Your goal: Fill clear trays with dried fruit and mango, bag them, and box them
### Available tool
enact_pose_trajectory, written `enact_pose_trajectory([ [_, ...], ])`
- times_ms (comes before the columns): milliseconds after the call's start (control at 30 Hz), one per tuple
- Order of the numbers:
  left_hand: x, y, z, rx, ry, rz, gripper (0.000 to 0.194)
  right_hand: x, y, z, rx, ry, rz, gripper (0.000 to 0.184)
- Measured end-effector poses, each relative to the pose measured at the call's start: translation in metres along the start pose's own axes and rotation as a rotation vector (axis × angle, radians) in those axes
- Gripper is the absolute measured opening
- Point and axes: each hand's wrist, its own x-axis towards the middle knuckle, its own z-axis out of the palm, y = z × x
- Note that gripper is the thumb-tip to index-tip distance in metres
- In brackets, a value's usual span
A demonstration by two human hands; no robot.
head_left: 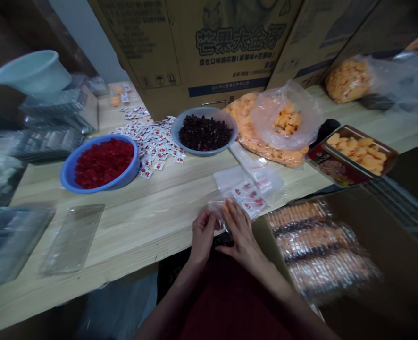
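Observation:
At the table's front edge my left hand (204,232) pinches the edge of a clear plastic bag (216,206), fingertips pressed together. My right hand (242,231) lies over the bag's other side, fingers stretched close together, with a bit of orange showing by the fingertips. How firmly it grips is hidden. Just beyond the hands lie flat clear bags printed with red fruit (249,194). Farther back are a blue bowl of red pieces (64,175), a bowl of dark pieces (175,134) and many small white-and-red sachets (159,144).
An open bag of orange pieces (265,146) lies at the back right beside a tin of orange pieces (331,165). Packed goods fill part of a carton (389,236) below the table's right edge. Clear trays (72,238) lie left; cardboard boxes (212,52) stand behind.

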Motion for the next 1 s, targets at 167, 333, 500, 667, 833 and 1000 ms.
enact_pose_trajectory([
  [167,-0.030,0.040,-0.010,0.301,-0.154,0.206,0.029,-0.011,-0.013,-0.032,0.068,0.029,-0.050,0.067],
  [333,-0.029,0.083,-0.013,0.612,-0.217,0.543,0.065,-0.030,-0.027,-0.092,0.215,0.154,0.008,0.046],
  [500,-0.016,0.093,0.046,0.739,-0.611,0.769,0.074,-0.082,-0.020,-0.164,0.014,0.421,0.230,0.036],
  [667,-0.030,0.075,0.083,0.699,-0.477,0.694,0.050,-0.207,0.024,-0.234,-0.431,0.637,0.666,0.038],
  [833,-0.032,0.051,0.082,0.851,-0.442,0.445,0.033,-0.348,0.089,-0.231,-0.492,0.736,1.087,0.050],
  [1000,-0.029,0.048,0.082,0.964,-0.341,0.337,0.033,-0.395,0.144,-0.170,-0.516,0.694,1.407,0.045],
])
